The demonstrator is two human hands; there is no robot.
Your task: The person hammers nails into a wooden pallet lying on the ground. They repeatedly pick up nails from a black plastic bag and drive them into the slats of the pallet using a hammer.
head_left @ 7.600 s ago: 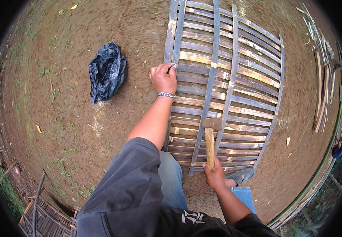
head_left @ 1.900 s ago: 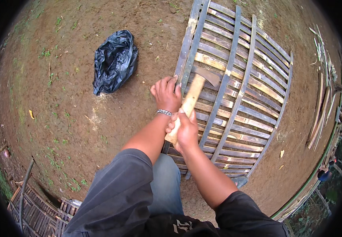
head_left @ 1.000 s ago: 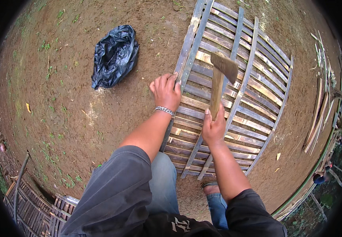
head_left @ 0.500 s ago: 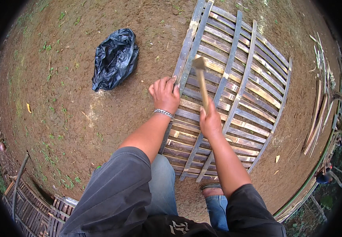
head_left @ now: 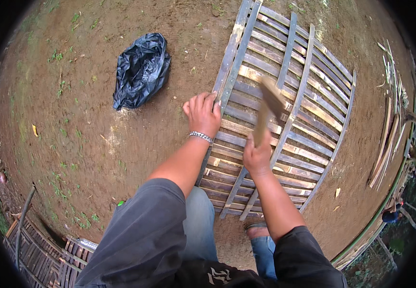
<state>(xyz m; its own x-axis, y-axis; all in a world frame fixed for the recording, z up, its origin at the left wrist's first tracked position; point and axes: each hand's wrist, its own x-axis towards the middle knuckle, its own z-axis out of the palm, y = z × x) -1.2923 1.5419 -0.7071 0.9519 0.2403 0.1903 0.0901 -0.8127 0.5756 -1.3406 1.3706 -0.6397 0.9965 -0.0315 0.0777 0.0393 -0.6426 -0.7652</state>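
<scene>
A panel of bamboo slats (head_left: pixel 309 103) lies on the ground before me, its many cross strips joined by several long strips. At its left edge my left hand (head_left: pixel 203 114) is closed over the long bamboo slat (head_left: pixel 230 57). Whether the fingertips also pinch something small is hidden. My right hand (head_left: pixel 257 154) grips the wooden handle of a hammer (head_left: pixel 261 122). The hammer's head, smeared by motion, is raised over the middle of the panel, right of my left hand.
A crumpled black plastic bag (head_left: pixel 142 72) sits open on the bare soil at left. Loose bamboo strips (head_left: pixel 385 139) lie along the right side. Another slatted bamboo piece (head_left: pixel 37 254) is at lower left. My foot (head_left: pixel 257 232) stands close to the panel's near end.
The hammer has swung up and to the right, its head turning away from the left edge slat. My left hand keeps its place on that slat.
</scene>
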